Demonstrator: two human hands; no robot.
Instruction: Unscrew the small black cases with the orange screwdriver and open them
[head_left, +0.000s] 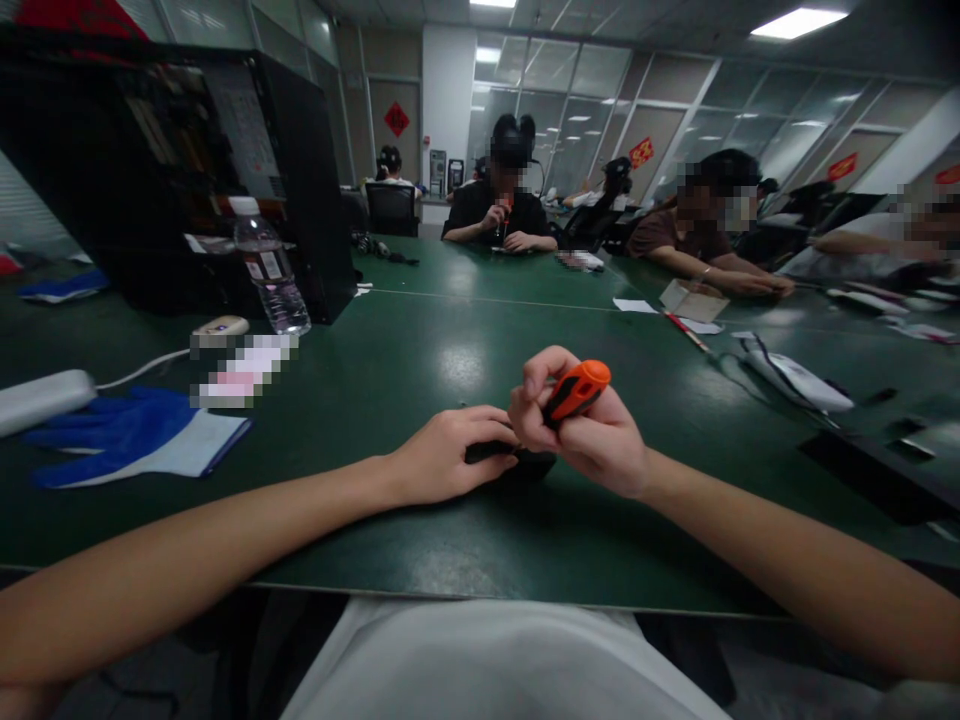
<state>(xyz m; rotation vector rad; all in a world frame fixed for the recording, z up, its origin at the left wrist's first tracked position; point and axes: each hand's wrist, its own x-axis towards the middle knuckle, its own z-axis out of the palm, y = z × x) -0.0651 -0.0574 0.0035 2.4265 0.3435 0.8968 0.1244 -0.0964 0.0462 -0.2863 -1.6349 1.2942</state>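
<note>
My right hand is closed around the orange and black handle of a screwdriver, held upright with the handle end toward me. Its shaft and tip are hidden behind my fingers. Just left of it, my left hand rests low over the table, fingers and thumb closed on a small black part. More of that dark part, or another beside it, shows beneath my right hand; much of it is covered, so its kind is unclear.
On the green table, a blue and white glove, a water bottle and an open black computer case stand or lie to the left. A dark metal panel and white pouch lie right. Co-workers sit across.
</note>
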